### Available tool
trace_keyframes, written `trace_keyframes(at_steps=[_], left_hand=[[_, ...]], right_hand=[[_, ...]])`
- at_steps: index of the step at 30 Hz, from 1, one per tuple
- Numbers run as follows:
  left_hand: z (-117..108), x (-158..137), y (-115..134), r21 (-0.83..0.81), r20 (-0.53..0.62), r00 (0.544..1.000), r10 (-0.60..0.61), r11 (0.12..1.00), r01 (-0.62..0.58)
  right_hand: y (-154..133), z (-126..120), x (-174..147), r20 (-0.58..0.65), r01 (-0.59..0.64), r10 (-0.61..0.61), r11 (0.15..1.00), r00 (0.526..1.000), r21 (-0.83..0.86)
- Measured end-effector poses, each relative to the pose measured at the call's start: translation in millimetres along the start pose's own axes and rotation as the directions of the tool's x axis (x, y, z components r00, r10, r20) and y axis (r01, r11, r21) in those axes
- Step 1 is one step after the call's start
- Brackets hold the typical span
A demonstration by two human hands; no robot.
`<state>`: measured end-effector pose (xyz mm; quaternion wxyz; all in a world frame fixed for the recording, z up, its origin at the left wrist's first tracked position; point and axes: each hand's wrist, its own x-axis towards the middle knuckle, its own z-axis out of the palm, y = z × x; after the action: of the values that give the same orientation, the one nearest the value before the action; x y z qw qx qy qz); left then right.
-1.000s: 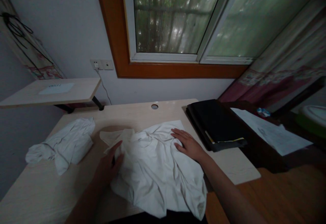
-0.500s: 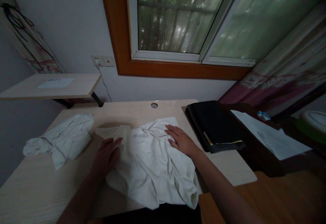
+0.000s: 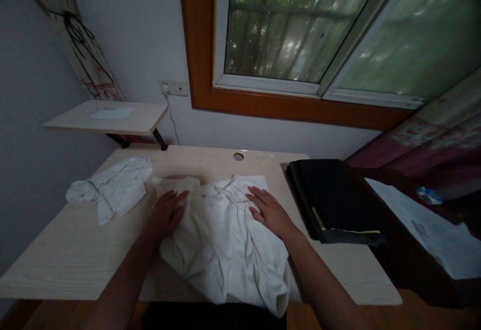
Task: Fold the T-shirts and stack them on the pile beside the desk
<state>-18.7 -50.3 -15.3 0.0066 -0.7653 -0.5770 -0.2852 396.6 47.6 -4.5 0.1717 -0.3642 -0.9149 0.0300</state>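
Observation:
A wrinkled white shirt [image 3: 229, 240] lies spread on the pale wooden desk, its lower part reaching the front edge. My left hand [image 3: 167, 215] rests on the upper left part of the cloth, fingers loosely stretched out. On the upper right part lies my right hand [image 3: 271, 212], palm down with its fingers apart. Neither hand grips the fabric. Further left, apart from the shirt, sits a second bunched white cloth [image 3: 122, 185].
A small raised shelf [image 3: 143, 119] with a paper on it stands at the back left. To the right lies a black folder [image 3: 334, 195], and beyond it is a paper sheet [image 3: 424, 225]. A cable hole [image 3: 238, 156] is near the desk's back edge.
The head view has turned left, so the scene sits further right. My left hand has shifted slightly forward on the cloth and lies flatter; my right hand stays nearly in place.

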Motion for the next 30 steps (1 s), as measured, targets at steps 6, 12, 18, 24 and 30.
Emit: trace_keyframes(at_steps=[6,12,18,24,30], left_hand=[[-5,2,5,-0.039,0.025,0.996,-0.088,0.995,0.089],[-11,6,11,-0.102,0.051,0.991,-0.126,0.986,0.131],[-14,5,16,-0.090,0.056,0.987,-0.153,0.983,0.158],[-19,-4,21,-0.121,0.073,0.973,-0.218,0.967,0.225],[-35,-16,27,-0.139,0.123,0.951,-0.284,0.944,0.300]], right_hand=[[1,-1,0,-0.004,-0.007,0.007,0.999,1.000,0.043],[-2,-4,0,-0.040,-0.029,0.033,0.995,0.999,0.097],[0,-4,0,-0.090,-0.052,0.066,0.987,0.994,0.149],[9,1,-4,-0.133,-0.098,0.120,0.982,0.984,0.163],[22,-7,-10,-0.148,-0.144,0.163,0.981,0.975,0.134]])
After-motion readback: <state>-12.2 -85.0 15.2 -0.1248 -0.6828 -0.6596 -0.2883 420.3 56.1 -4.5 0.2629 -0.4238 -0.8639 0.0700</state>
